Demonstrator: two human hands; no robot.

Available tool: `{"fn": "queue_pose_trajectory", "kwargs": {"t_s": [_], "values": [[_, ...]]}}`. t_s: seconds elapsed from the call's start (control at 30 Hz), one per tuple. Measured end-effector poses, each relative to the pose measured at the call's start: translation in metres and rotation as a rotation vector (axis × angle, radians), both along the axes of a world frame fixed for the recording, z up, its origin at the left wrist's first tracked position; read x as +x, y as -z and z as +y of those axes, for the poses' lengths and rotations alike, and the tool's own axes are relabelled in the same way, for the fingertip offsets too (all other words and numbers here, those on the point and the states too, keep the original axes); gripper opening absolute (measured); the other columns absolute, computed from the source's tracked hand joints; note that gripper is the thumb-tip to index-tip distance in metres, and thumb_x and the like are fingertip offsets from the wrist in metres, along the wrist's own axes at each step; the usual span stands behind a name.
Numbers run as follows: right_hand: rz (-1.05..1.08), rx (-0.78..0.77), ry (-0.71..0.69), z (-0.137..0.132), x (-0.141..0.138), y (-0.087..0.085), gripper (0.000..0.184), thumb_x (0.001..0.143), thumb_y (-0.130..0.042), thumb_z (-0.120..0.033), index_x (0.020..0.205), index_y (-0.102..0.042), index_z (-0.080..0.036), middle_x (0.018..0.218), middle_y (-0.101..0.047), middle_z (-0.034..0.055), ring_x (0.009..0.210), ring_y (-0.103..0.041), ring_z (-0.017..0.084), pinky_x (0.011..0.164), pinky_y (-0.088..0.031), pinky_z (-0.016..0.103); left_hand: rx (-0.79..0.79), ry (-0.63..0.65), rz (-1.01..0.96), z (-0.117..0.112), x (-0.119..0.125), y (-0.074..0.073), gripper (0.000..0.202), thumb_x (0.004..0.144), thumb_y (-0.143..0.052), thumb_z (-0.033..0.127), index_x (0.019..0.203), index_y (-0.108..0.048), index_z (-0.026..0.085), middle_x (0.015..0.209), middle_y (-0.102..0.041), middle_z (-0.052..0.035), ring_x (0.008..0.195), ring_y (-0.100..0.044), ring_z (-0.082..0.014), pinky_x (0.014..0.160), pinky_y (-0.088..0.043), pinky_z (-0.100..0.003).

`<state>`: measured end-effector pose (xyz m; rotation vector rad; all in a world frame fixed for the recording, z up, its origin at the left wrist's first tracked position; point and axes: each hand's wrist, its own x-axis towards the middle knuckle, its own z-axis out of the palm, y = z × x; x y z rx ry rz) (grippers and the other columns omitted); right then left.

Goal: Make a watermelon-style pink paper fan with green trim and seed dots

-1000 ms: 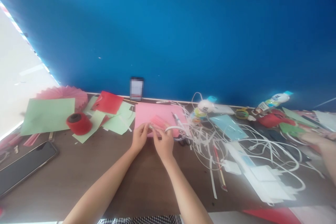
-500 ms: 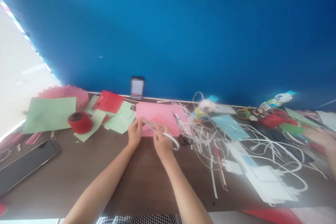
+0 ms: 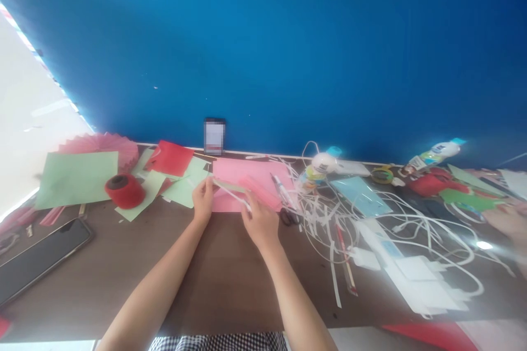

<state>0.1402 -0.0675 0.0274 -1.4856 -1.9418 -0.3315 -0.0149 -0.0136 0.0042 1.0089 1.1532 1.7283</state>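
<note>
My left hand pinches the left end of a narrow pale green paper strip between thumb and fingers. A thin white strip runs slantwise from those fingertips to my right hand. My right fingers are bent around the right ends of both strips, though the exact grip is blurred. Beneath and behind the strips lies a pink paper sheet, with a folded pink piece on it. Dark-handled scissors rest just right of my right hand, and a pen lies on the pink sheet.
Tangled white cables and strips, a bottle and a power strip occupy the right side. Leftward are a red roll, green sheets and a phone. Another person's hand is at far right.
My hands have moved farther apart, the left going left. The white strip, earlier looped out to the right of my right hand, now stretches between both hands.
</note>
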Motion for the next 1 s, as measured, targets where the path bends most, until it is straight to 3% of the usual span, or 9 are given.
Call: {"fn": "queue_pose_trajectory", "kwargs": {"t_s": [0.17,0.3,0.43,0.63,1.0], "values": [[0.428,-0.113,-0.309,0.002,0.01,-0.008,0.023,0.084,-0.047,-0.028,0.096,-0.065,-0.02,0.089,-0.068,0.0049,0.08,-0.062,0.015,0.072,-0.048,0.025,-0.059,-0.057,-0.177,0.009,-0.008,0.003,0.035,0.076,-0.052,0.047,0.077,-0.062,0.013,0.07,-0.065,-0.0042,0.075,-0.064,-0.0187,0.075,-0.052,-0.035],[0.553,-0.195,-0.343,0.003,0.02,-0.015,0.022,0.084,-0.048,-0.027,0.095,-0.065,-0.02,0.086,-0.067,0.0043,0.081,-0.061,0.016,0.07,-0.049,0.027,-0.094,-0.054,-0.21,0.014,-0.013,0.003,0.036,0.073,-0.055,0.047,0.071,-0.06,0.011,0.061,-0.061,-0.0021,0.069,-0.064,-0.0176,0.074,-0.053,-0.036],[0.327,-0.176,-0.299,0.002,0.03,-0.018,0.026,0.083,-0.045,-0.02,0.098,-0.066,-0.023,0.074,-0.063,0.0014,0.063,-0.055,0.011,0.059,-0.044,0.022,-0.092,-0.026,-0.201,0.014,-0.016,0.0,0.036,0.073,-0.056,0.046,0.073,-0.062,0.011,0.063,-0.062,-0.0028,0.069,-0.065,-0.0172,0.074,-0.053,-0.036],[-0.166,-0.1,-0.155,0.004,0.041,-0.013,0.05,0.072,-0.04,-0.002,0.107,-0.062,-0.03,0.058,-0.049,-0.0013,0.047,-0.039,0.009,0.049,-0.029,0.022,-0.093,-0.011,-0.202,0.017,-0.019,0.0,0.037,0.071,-0.058,0.046,0.074,-0.063,0.01,0.064,-0.064,-0.0042,0.068,-0.065,-0.018,0.073,-0.054,-0.036],[-0.169,-0.137,-0.126,0.009,0.045,-0.007,0.048,0.072,-0.04,-0.006,0.106,-0.063,-0.031,0.055,-0.05,-0.0013,0.05,-0.042,0.011,0.051,-0.028,0.023,-0.116,-0.007,-0.193,0.018,-0.02,-0.001,0.036,0.07,-0.06,0.046,0.069,-0.063,0.01,0.059,-0.063,-0.0037,0.065,-0.065,-0.0176,0.07,-0.055,-0.033]]}}
